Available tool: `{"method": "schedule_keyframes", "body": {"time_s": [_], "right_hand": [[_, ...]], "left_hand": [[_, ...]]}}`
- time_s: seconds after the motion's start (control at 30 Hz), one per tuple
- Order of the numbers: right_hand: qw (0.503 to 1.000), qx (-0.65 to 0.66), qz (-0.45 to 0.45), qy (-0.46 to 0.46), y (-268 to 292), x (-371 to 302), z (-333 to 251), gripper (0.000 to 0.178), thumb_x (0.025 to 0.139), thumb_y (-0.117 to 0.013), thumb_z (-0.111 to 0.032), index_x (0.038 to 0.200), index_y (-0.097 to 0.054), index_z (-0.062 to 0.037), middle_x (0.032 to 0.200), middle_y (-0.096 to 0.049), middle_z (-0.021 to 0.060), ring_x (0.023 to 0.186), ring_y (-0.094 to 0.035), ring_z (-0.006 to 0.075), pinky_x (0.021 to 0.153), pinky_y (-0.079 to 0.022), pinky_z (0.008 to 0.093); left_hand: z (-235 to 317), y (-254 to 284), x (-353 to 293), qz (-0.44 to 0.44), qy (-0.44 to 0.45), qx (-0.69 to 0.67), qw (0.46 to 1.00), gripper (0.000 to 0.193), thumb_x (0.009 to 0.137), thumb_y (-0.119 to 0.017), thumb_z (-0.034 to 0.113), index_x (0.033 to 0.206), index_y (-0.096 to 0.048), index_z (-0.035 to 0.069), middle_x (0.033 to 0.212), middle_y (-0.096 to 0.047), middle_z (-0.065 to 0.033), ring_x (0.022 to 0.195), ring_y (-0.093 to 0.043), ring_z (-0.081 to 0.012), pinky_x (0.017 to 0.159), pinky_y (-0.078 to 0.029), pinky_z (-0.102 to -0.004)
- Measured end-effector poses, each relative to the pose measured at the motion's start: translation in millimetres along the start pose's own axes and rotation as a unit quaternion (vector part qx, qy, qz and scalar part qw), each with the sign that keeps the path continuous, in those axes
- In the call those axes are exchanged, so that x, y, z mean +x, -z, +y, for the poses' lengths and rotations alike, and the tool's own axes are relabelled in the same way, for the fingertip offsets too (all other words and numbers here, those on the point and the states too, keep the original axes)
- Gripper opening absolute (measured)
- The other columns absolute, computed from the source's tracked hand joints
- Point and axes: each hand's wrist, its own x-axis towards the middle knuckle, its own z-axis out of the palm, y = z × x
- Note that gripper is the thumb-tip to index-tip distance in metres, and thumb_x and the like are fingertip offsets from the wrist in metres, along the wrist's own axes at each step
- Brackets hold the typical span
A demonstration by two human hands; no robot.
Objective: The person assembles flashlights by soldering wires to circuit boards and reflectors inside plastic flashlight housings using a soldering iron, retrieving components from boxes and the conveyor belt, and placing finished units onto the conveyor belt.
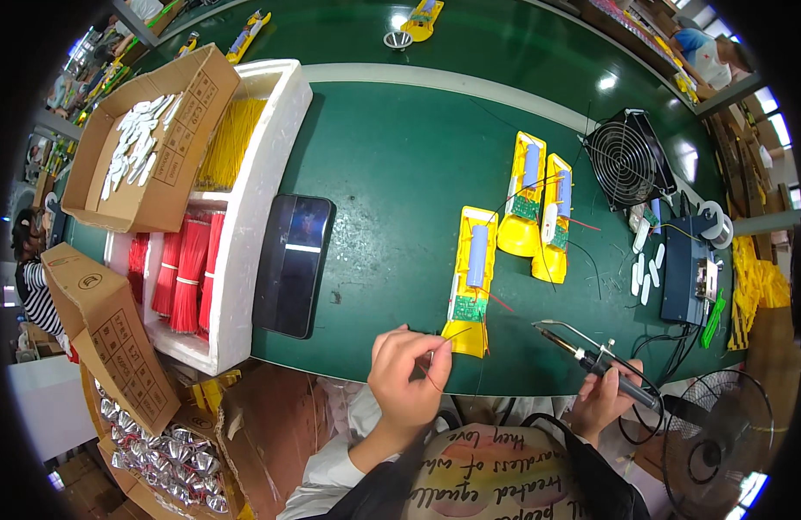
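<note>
My left hand pinches a thin dark wire between thumb and fingers, by the near end of a yellow plastic flashlight housing. Inside that housing sit a blue cylindrical battery and a green circuit board, from which a red wire sticks out. My right hand is closed around a soldering iron with a thin curved metal tube fixed along it. Its tip points up and left, apart from the housing.
Two similar yellow housings lie further right. Beyond them stand a black fan, white pieces, a solder station and a solder spool. Left are a phone, a foam box of wires and a carton.
</note>
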Motion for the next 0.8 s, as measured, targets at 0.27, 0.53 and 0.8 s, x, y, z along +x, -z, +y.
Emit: {"method": "schedule_keyframes", "body": {"time_s": [0.27, 0.53, 0.8], "right_hand": [[0.987, -0.044, -0.077, 0.137, -20.2, -15.1, -10.9, 0.034, 0.075, -0.059, -0.027, 0.082, -0.036, -0.0023, 0.055, -0.050, 0.0114, 0.034, -0.046, 0.0111, 0.034, -0.037, 0.0194], [0.984, -0.021, -0.168, 0.055, -37.8, -12.3, 0.6, 0.030, 0.076, -0.059, -0.019, 0.086, -0.037, -0.0006, 0.058, -0.051, 0.0136, 0.038, -0.048, 0.0133, 0.035, -0.038, 0.0214], [0.982, -0.039, -0.182, 0.025, -45.6, -8.6, -0.4, 0.029, 0.075, -0.059, -0.018, 0.085, -0.038, -0.0004, 0.059, -0.052, 0.0136, 0.039, -0.049, 0.0127, 0.035, -0.039, 0.0214]], "left_hand": [[-2.1, -14.6, -12.9, 0.052, 0.003, 0.026, 0.998, 0.014, 0.060, -0.065, -0.005, 0.068, -0.059, 0.004, 0.097, -0.044, -0.0083, 0.068, -0.049, -0.0114, 0.048, -0.041, -0.0175], [-5.3, -18.0, -15.4, 0.045, -0.004, 0.017, 0.999, 0.016, 0.060, -0.066, -0.006, 0.071, -0.059, 0.003, 0.096, -0.046, -0.0082, 0.065, -0.050, -0.0094, 0.043, -0.043, -0.0165], [-4.4, -15.1, -9.8, 0.032, -0.010, 0.027, 0.999, 0.017, 0.060, -0.066, -0.005, 0.073, -0.060, 0.004, 0.090, -0.050, -0.0093, 0.066, -0.053, -0.0119, 0.042, -0.046, -0.0178]]}}
